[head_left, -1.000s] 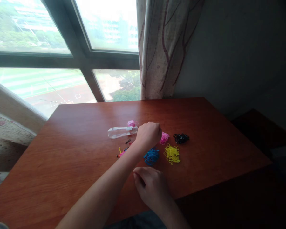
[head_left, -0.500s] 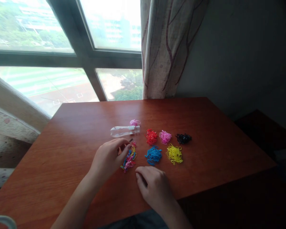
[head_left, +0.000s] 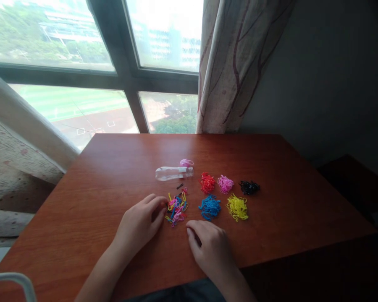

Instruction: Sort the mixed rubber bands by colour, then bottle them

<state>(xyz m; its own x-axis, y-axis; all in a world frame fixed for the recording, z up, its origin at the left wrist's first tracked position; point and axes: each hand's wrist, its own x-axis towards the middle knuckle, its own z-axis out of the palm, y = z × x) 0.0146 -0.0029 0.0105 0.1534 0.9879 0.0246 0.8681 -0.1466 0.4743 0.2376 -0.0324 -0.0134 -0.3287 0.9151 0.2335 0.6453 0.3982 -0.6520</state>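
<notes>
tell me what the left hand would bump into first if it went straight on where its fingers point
The left hand would most likely meet the mixed-colour pile first. The pile lies right by the fingertips; whether they already touch is hard to tell.

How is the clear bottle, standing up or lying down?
Lying down: the clear bottle is stretched along the table, its neck pointing sideways toward the right of the picture.
</notes>
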